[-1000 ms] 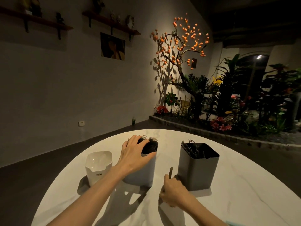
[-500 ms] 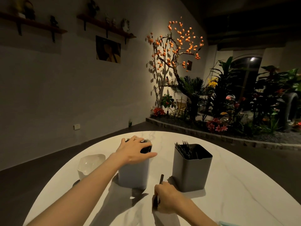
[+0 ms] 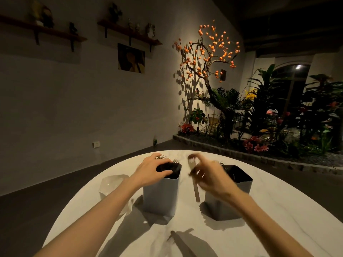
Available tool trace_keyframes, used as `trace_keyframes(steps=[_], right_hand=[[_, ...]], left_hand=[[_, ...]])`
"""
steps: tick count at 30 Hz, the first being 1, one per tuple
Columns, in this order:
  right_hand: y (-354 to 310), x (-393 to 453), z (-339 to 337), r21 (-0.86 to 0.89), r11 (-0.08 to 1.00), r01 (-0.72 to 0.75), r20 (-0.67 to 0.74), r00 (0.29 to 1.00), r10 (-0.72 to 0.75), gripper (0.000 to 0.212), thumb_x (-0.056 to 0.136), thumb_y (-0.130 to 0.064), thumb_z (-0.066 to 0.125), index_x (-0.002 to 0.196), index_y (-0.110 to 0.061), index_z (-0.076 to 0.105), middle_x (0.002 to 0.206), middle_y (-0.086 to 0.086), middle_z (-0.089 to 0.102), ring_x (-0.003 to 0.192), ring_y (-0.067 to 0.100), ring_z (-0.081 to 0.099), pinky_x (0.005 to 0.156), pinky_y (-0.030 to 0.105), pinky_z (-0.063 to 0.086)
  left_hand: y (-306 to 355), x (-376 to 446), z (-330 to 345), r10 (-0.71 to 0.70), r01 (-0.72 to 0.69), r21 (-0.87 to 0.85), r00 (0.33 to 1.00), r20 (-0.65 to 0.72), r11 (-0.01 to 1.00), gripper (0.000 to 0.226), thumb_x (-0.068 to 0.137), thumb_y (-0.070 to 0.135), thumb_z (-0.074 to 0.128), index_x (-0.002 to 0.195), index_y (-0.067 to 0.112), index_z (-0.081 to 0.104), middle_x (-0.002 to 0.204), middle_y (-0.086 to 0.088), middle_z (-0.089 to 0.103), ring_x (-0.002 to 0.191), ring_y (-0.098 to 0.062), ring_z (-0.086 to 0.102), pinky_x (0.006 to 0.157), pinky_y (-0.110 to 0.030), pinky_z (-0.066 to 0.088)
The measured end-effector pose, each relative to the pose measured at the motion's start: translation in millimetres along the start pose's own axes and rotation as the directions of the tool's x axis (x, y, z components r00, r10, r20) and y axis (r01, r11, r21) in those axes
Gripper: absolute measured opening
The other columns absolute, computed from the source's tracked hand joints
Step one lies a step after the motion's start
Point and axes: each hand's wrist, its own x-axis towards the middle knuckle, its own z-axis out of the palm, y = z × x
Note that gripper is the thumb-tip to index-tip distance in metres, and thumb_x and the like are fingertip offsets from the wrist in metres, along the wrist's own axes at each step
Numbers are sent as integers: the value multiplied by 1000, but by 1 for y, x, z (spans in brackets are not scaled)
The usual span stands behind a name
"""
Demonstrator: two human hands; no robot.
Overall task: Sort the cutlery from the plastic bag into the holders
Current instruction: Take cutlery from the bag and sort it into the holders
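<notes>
right hand (image 3: 207, 176) has lifted off the bench (image 3: 278, 210) w/ a fork (image 3: 194, 179) pinched in its grip, now between both holders, while left hand (image 3: 151, 170) grips the left holder (image 3: 161, 193), so drop-in looks next.

Single head-worn wide-angle view, looking forward and slightly down across the white marble-patterned oval table (image 3: 241, 229). Both forearms enter from the bottom edge, close to the lens. The far grey wall (image 3: 65, 108) lies well beyond.
</notes>
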Motion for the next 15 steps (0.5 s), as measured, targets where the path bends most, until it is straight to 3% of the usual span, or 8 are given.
trace_keyframes(steps=[3, 6, 11, 15], right_hand=[[-6, 24, -19, 308, 951, 25, -308, 949, 74, 41, 94, -2, 64, 129, -15, 49, 94, 3, 74, 75, 12, 74, 68, 31, 63], [-17, 42, -19, 492, 867, 75, -413, 897, 156, 17, 98, -8, 61, 111, -12, 50, 85, 7, 74, 71, 17, 75, 61, 32, 62], [-25, 56, 3, 506, 862, 30, -332, 929, 163, 16, 99, -9, 59, 112, -8, 48, 85, 11, 72, 67, 18, 74, 58, 32, 62], [-23, 55, 33, 332, 940, -79, -168, 976, 142, 26, 99, -13, 60, 122, -18, 50, 96, 9, 73, 73, 17, 73, 63, 33, 63]], left_hand=[[-4, 1, -1, 11, -12, -108, 1000, -7, 994, 33, 99, 36, 60, 132, 37, 61, 148, 0, 42, 137, -22, 39, 113, -43, 37], [-3, 0, 0, 19, -22, -118, 1000, -24, 993, 32, 100, 29, 59, 132, 34, 62, 146, 1, 44, 134, -20, 40, 109, -37, 37], [2, -1, -5, -4, 8, -219, 1000, 18, 976, 33, 99, 22, 56, 130, 30, 64, 143, 2, 43, 130, -17, 40, 106, -33, 38], [1, -2, -8, 2, 7, -258, 999, 32, 966, 37, 100, 14, 49, 131, 28, 63, 144, -1, 42, 127, -15, 39, 109, -33, 37]])
